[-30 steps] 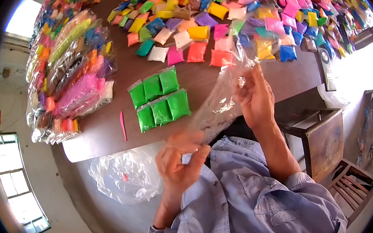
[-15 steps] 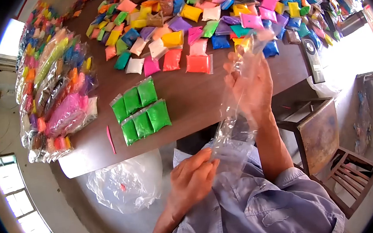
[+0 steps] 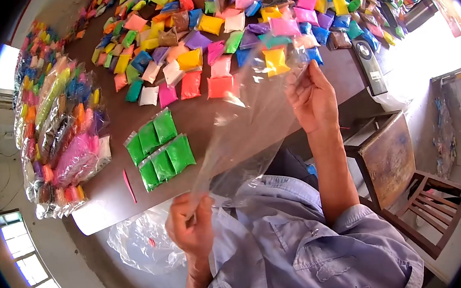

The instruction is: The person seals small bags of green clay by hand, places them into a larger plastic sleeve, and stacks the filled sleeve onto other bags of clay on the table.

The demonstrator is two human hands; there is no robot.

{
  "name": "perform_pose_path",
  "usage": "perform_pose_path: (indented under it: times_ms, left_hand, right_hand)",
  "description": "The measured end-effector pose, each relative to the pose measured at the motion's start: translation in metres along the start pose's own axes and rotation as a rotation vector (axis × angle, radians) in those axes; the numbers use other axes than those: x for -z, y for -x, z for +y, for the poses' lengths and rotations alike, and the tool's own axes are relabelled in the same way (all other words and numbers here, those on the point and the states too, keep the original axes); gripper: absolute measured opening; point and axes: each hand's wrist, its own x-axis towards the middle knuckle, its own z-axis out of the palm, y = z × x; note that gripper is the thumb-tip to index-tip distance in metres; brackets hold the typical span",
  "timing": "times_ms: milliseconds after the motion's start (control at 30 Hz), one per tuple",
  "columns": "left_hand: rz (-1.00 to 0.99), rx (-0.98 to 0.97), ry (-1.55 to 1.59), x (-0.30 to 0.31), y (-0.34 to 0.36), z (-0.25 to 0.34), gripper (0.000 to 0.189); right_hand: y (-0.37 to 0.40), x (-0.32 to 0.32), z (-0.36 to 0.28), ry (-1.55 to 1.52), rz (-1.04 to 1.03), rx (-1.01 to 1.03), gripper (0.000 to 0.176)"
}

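Note:
A large clear plastic bag (image 3: 251,126) is stretched slantwise between my two hands above the table's front edge. My left hand (image 3: 190,220) pinches its lower left end, close to my body. At the upper right end, my right hand (image 3: 313,97) grips the film between thumb and fingers. Nothing is visible inside the bag, and coloured packets show through it. To the left of the bag, green packets (image 3: 160,147) lie in two rows on the table. A thin pink stick-like tool (image 3: 129,186) rests left of them.
Many small coloured packets (image 3: 210,25) cover the far part of the brown table (image 3: 103,181). Filled clear bags (image 3: 67,135) are heaped at the left. A dark device (image 3: 369,68) lies at the right edge, near a wooden chair (image 3: 391,158). A crumpled plastic bag (image 3: 146,242) sits below the table.
The bag has gone from bunched to spread wide. My left hand has moved left and my right hand slightly down, pulling the film out between them. The view has shifted a little.

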Motion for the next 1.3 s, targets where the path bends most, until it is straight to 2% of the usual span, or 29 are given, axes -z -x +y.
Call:
perform_pose_path:
  times_ms: [67, 100, 133, 200, 233, 300, 333, 400, 433, 533, 667, 800, 867, 933, 967, 1033, 1067, 1100, 1133, 1200, 1267, 1300]
  left_hand:
    - [0.142, 0.244, 0.224, 0.001, 0.000, 0.000, 0.021]
    - [0.097, 0.288, 0.140, 0.003, -0.004, 0.000, 0.040]
    - [0.102, 0.287, 0.132, -0.001, -0.010, -0.001, 0.040]
    - [0.157, 0.294, 0.505, -0.020, -0.019, 0.000, 0.049]
    - [0.162, 0.296, 0.499, -0.028, -0.022, 0.003, 0.049]
    - [0.194, 0.439, 0.592, -0.037, -0.025, 0.009, 0.038]
    - [0.199, 0.440, 0.585, -0.033, -0.022, 0.004, 0.038]
    - [0.027, 0.562, 0.601, -0.026, -0.014, -0.011, 0.033]
    - [0.024, 0.534, 0.593, -0.028, -0.014, -0.012, 0.025]
    - [-0.049, 0.530, 0.570, -0.028, -0.015, -0.010, 0.017]
    - [-0.096, 0.535, 0.511, -0.027, -0.014, -0.006, 0.017]
    - [-0.100, 0.549, 0.413, -0.022, -0.008, -0.011, 0.008]
    - [-0.095, 0.551, 0.369, -0.017, -0.005, -0.012, 0.007]
    - [-0.200, 0.489, 0.136, -0.011, -0.003, -0.006, 0.015]
    - [-0.201, 0.488, 0.137, -0.011, -0.002, -0.002, 0.015]
    - [-0.165, 0.312, -0.033, -0.013, -0.003, 0.003, 0.012]
    - [-0.164, 0.308, -0.030, -0.014, -0.003, 0.002, 0.012]
    - [-0.139, 0.204, -0.107, -0.014, -0.002, 0.001, 0.012]
    - [-0.114, 0.100, -0.183, -0.016, -0.002, 0.000, 0.012]
    - [-0.110, 0.065, -0.204, -0.017, -0.003, 0.003, 0.013]
    - [-0.132, -0.116, -0.265, -0.021, 0.000, -0.001, 0.015]
    - [-0.133, -0.120, -0.256, -0.023, 0.003, -0.001, 0.015]
  right_hand:
    - [-0.001, -0.004, 0.006, -0.040, -0.033, 0.000, 0.033]
    - [-0.002, -0.007, 0.010, -0.080, -0.072, 0.014, 0.033]
    - [-0.003, -0.010, 0.011, -0.086, -0.075, 0.007, 0.033]
    - [-0.001, -0.015, 0.011, -0.004, 0.089, 0.081, 0.029]
    - [0.002, -0.018, 0.013, -0.044, 0.131, 0.067, 0.024]
    - [0.000, -0.012, 0.015, -0.053, 0.114, 0.056, 0.023]
    - [0.000, -0.007, 0.015, -0.059, 0.106, 0.055, 0.022]
    - [-0.001, 0.000, 0.014, -0.048, 0.074, 0.046, 0.023]
    - [-0.001, 0.000, 0.013, -0.046, 0.080, 0.059, 0.023]
    - [-0.003, -0.001, 0.010, -0.065, 0.081, 0.063, 0.024]
    - [-0.007, -0.003, 0.005, -0.096, 0.072, 0.061, 0.026]
    - [-0.007, -0.006, 0.003, -0.071, 0.048, 0.066, 0.026]
    - [-0.007, -0.007, 0.004, -0.046, -0.016, 0.063, 0.026]
    - [-0.018, -0.003, 0.004, -0.044, 0.008, 0.057, 0.025]
    - [-0.022, -0.001, 0.003, -0.043, 0.031, 0.056, 0.025]
    - [-0.015, -0.015, 0.009, -0.080, -0.045, 0.080, 0.024]
    - [-0.011, -0.023, 0.014, -0.117, -0.117, 0.095, 0.024]
    - [-0.009, -0.030, 0.017, -0.071, -0.032, 0.125, 0.025]
    - [-0.012, -0.025, 0.017, -0.068, -0.037, 0.128, 0.025]
    - [-0.019, -0.010, 0.018, -0.082, -0.177, 0.058, 0.027]
    - [-0.023, -0.005, 0.015, -0.120, -0.170, 0.025, 0.028]
    - [-0.029, -0.004, 0.015, -0.144, -0.219, -0.022, 0.028]
